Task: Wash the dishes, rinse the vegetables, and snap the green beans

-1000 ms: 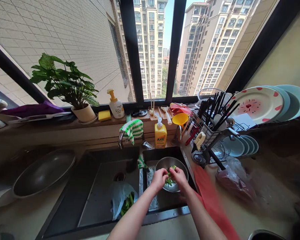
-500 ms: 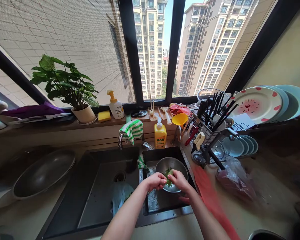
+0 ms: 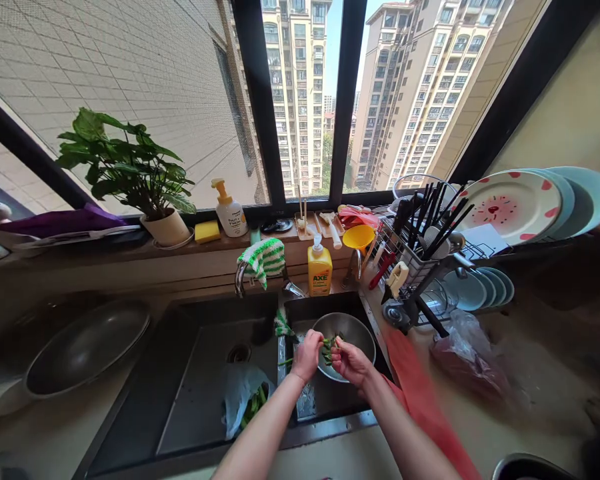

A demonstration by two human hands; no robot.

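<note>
Over the right sink basin, my left hand [image 3: 308, 355] is closed on a green vegetable stem, whose thin end sticks out to the left. My right hand [image 3: 351, 360] pinches green leaves [image 3: 329, 349] just beside it. Both hands are above the near left part of a metal bowl [image 3: 349, 328], which stands in the basin. Greens in the bowl are partly hidden by the hands. In the left basin lies a pale plastic bag [image 3: 240, 393] with green stems [image 3: 255, 404] showing at its opening.
A faucet draped with a striped cloth [image 3: 264, 259] and a yellow soap bottle [image 3: 320, 270] stand behind the basins. On the right are a dish rack [image 3: 420, 267], a red cloth [image 3: 420, 393] and a bagged item [image 3: 473, 350]. A wok [image 3: 90, 347] sits at the left.
My left hand has turned more upright, and a stem now sticks out to its left. My right hand has rolled, showing more of its fingers. More green stems show in the bag.
</note>
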